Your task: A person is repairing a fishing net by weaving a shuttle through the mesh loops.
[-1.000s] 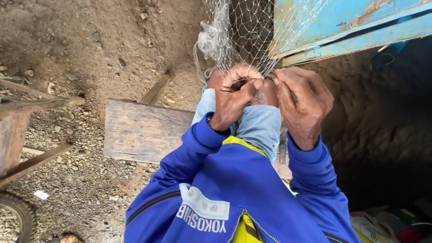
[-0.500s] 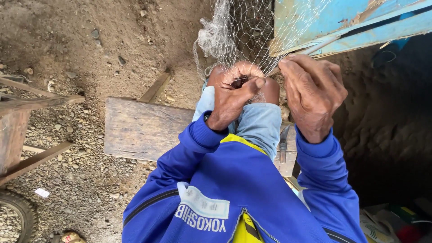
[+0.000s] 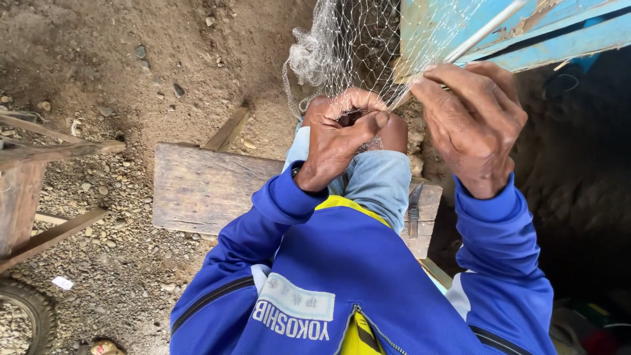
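Over the dirt ground (image 3: 98, 66), strewn with pebbles, we sat on one weathered wooden bench (image 3: 204, 190) in a blue jacket (image 3: 355, 283) with our knee (image 3: 374, 181) in light denim raised between the arms. Above and to the right ran one blue-painted wooden structure (image 3: 559, 33), and one fine pale net (image 3: 355, 46) hung from near it down to our two hands, bunched in a wad at its left edge.

Our left hand (image 3: 342, 138) was curled nearly shut, thumb pressed across the fingers, pinching a fold of mesh just above the knee. Our right hand (image 3: 476, 125) was higher and to the right, fingers bent over and closed on one thin pale rod (image 3: 483, 31) that slanted up across the blue boards with mesh lying against it; what the fingertips gripped beneath we could not tell.

We judged the mesh thin enough to tear if the two hands pulled apart too sharply, and the loose strands likely to snag on a finger or on the rough board edges. A slack left pinch could let the fold slip and lose the place in the mesh.

Smaller things: one dark knife-like tool (image 3: 414, 210) lay on the bench beside our leg, near enough to catch hanging mesh, and part of one tyre (image 3: 23, 312) showed at the lower left.
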